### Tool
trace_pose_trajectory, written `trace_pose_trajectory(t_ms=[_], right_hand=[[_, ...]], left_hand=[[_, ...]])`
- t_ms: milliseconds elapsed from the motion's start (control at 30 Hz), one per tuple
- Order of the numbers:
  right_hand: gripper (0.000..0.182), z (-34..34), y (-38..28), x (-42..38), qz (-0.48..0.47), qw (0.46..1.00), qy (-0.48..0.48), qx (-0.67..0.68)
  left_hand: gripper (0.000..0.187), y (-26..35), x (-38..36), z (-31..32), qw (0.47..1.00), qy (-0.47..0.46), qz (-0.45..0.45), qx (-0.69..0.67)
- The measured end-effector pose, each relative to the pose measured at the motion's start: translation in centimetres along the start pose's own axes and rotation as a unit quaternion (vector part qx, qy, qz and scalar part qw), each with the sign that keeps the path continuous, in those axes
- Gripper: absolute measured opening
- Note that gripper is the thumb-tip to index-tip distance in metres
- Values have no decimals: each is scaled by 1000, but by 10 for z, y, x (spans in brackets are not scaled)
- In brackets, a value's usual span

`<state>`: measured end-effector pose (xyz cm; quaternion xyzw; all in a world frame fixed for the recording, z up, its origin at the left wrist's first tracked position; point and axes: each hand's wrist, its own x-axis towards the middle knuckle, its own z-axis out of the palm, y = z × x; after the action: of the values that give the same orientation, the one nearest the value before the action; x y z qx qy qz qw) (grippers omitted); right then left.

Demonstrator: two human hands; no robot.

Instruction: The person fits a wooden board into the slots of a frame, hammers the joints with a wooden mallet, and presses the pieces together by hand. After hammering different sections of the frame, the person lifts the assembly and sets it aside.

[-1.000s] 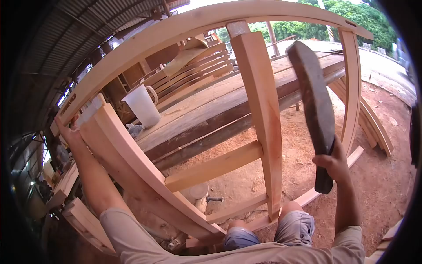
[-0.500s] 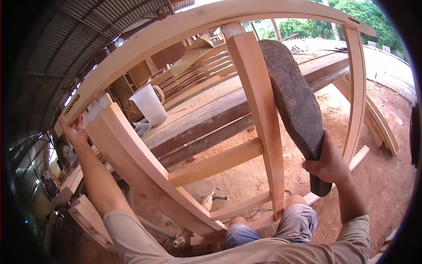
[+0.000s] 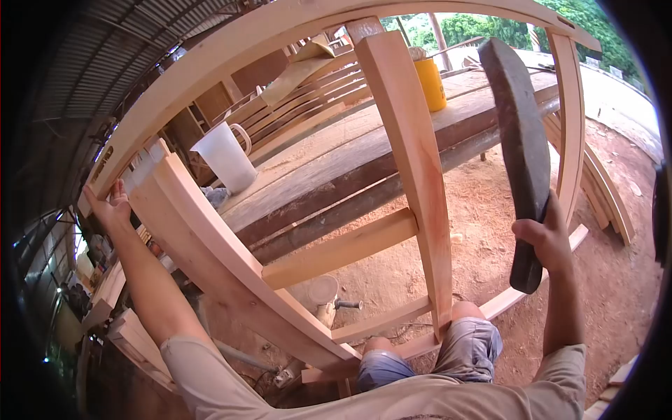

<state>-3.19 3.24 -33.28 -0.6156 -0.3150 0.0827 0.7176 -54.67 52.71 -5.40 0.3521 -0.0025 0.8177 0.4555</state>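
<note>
My right hand (image 3: 546, 234) is wrapped round the narrow end of a dark, heavy wooden mallet (image 3: 518, 133), held upright at the right of the frame. At the far left, my left hand (image 3: 110, 208) grips the lower end of a long curved wooden rail (image 3: 245, 42). That rail arches over the top of a pale wooden frame. Its joint with the wide left post (image 3: 210, 231) shows a light tenon (image 3: 148, 162) partly exposed. Another tenon (image 3: 364, 28) is exposed atop the middle post (image 3: 413, 161). The right post (image 3: 568, 119) meets the rail at its far end.
Behind the frame stands a long workbench (image 3: 315, 171) bearing a white plastic pitcher (image 3: 227, 157) and a yellow container (image 3: 430, 84). Curved wooden pieces (image 3: 605, 182) lean at the right. A round-topped metal piece (image 3: 324, 290) is on the dusty floor below.
My right hand has swung the mallet rightward, away from the middle post, uncovering the yellow container. My left hand stays on the rail; the view has shifted slightly.
</note>
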Motion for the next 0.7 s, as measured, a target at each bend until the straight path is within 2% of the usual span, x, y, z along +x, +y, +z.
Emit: trace_pose_trajectory(t_ms=[33,67,100,133,167,233,300,367,467,533,600,667,700], right_hand=[[74,4,2,-6,1,1000,0,0],[76,9,6,-14,-81,982,-27,-166],[79,16,6,-20,-161,931,-54,-324],[83,30,-21,-26,-98,965,-154,-190],[83,31,-18,-23,-97,967,-149,-183],[84,27,-12,-15,-77,956,-110,-261],[84,26,-6,-17,-95,960,-108,-239],[83,19,-1,-17,-106,964,-100,-224],[81,15,9,-15,-117,976,-82,-164],[79,14,9,-14,-22,999,-40,30],[79,13,3,-10,-18,999,-44,17],[80,19,0,-12,-47,996,-68,17],[82,8,21,-18,-207,925,-61,-313]], left_hand=[[83,0,-1,1,1000,0,-1,1],[82,-1,-2,3,1000,14,-2,12],[82,-2,-3,5,999,27,-2,23],[82,1,-2,7,999,21,0,24],[77,5,3,5,999,-7,-4,51],[72,5,7,-14,997,-20,-4,74],[70,2,18,-17,993,-77,25,90],[70,4,13,-17,991,-88,13,97],[70,7,14,-15,988,-90,7,127],[71,12,25,-25,986,-80,12,148],[72,17,47,-44,972,-141,-31,184],[72,16,37,-37,975,-121,-4,187],[72,16,31,-32,976,-103,22,192]])
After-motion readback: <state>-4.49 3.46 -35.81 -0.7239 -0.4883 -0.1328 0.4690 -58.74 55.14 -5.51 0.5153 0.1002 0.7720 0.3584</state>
